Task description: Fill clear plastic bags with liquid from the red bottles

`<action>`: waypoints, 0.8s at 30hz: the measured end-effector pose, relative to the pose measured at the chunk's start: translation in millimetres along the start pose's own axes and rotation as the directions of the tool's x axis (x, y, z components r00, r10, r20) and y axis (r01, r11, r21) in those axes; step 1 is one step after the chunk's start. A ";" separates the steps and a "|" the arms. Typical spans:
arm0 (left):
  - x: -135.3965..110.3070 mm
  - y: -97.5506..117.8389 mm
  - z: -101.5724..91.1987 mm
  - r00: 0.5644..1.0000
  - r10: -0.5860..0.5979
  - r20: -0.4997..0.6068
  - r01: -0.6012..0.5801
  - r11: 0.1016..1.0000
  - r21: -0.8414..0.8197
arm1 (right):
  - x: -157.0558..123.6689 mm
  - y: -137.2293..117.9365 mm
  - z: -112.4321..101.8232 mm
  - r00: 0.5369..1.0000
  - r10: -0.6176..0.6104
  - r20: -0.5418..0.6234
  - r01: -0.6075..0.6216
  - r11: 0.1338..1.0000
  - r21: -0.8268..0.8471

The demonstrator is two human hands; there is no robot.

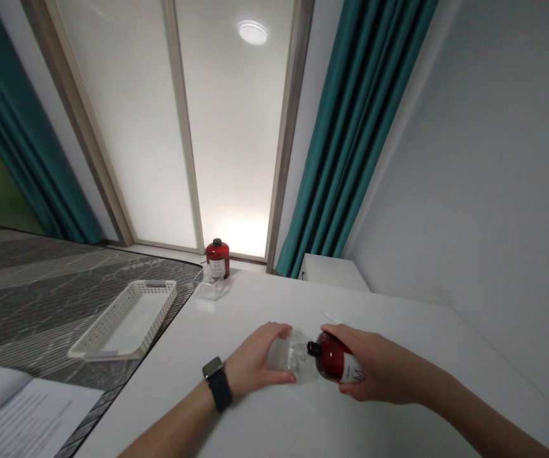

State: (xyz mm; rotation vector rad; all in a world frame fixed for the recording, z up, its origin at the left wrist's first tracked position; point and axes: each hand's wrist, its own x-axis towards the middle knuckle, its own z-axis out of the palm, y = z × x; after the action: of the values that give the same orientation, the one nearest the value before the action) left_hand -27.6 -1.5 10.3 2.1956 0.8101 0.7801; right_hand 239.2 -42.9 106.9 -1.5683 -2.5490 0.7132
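My right hand (369, 362) is wrapped round a dark red bottle (329, 357) with a white label. The bottle is tipped onto its side, its dark neck pointing left at a clear, see-through container (289, 353). Around that container's left side my left hand (250, 359) curls, thumb and fingers on opposite sides. The bottle's mouth is at the container's right side; whether the two touch, I cannot tell. Any liquid passing between them cannot be made out.
A second red bottle (217, 257), upright with a black cap, stands at the white table's (236, 420) far left corner behind a clear box (208, 290). Beyond the left edge are a white perforated basket (133, 350) and open printed pages (40, 413). A white cabinet (334, 272) stands behind.
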 end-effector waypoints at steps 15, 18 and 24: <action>0.2 -3.5 0.5 1.000 -0.010 -0.001 0.010 1.000 -0.005 | 1.5 0.5 0.2 1.000 -0.015 -0.005 0.015 1.000 0.011; 0.5 -2.9 0.1 1.000 -0.008 0.003 0.008 1.000 -0.002 | 1.7 -0.5 -0.2 1.000 -0.011 0.000 0.011 1.000 0.006; 0.6 -0.6 -0.6 1.000 -0.016 0.003 0.016 1.000 0.002 | 1.6 -3.6 -2.6 1.000 -0.007 0.010 0.007 1.000 -0.004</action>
State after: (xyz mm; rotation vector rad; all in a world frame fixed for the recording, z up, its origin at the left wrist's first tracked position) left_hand -27.9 -0.5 10.4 2.1886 0.8269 0.7687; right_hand 236.3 -41.9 110.5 -1.5606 -2.5633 0.7178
